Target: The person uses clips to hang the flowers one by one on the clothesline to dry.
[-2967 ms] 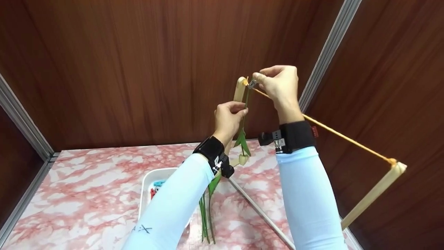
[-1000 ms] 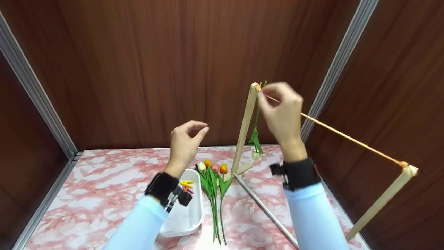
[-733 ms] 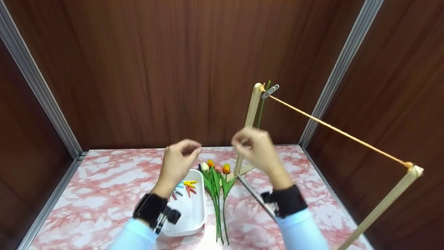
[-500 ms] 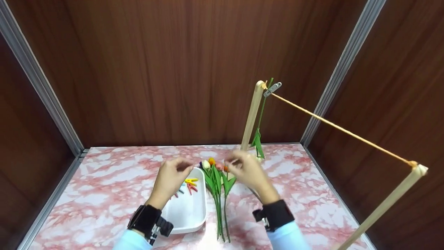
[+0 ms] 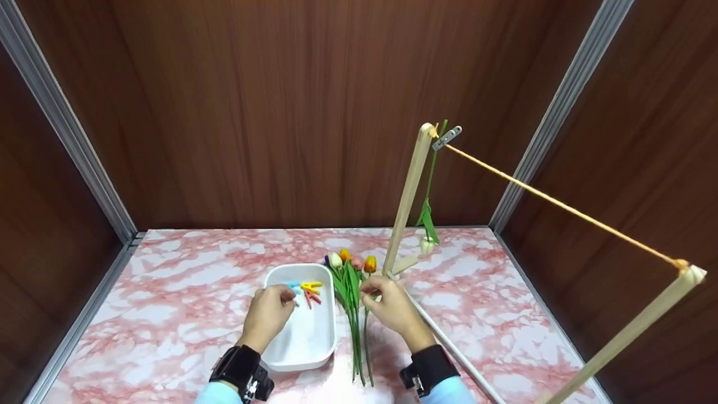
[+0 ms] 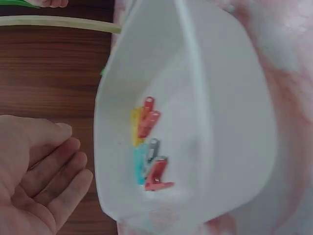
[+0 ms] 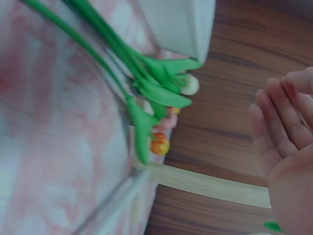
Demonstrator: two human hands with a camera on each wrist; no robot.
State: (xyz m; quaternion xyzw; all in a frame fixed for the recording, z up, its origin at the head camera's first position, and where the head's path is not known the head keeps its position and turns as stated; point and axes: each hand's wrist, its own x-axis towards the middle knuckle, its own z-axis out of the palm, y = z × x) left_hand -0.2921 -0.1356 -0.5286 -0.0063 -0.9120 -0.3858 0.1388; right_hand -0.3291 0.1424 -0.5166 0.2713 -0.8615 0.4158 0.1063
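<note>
My left hand [image 5: 268,314] hovers over the left side of a white tray [image 5: 297,366], its fingers loosely bent around nothing. Several clothespins [image 6: 146,147] in red, yellow, blue and grey lie in that tray. Above a bunch of tulips [image 5: 350,280] on the table is my right hand [image 5: 395,308], fingers relaxed and apart from the flowers in the right wrist view. A grey clothespin [image 5: 447,138] grips the cord near its far end. From it a white tulip [image 5: 427,245] hangs head down.
An orange cord [image 5: 555,202] stretches between a far wooden post [image 5: 408,196] and a near wooden post [image 5: 628,331]. A pale bar [image 5: 449,342] runs along the table between the posts. Brown panels [image 5: 280,112] close in the marbled table [image 5: 185,280].
My right hand has let go of the clothespin at the cord and come down above the tulips. My left hand has released the tulip stem and moved down left over the tray.
</note>
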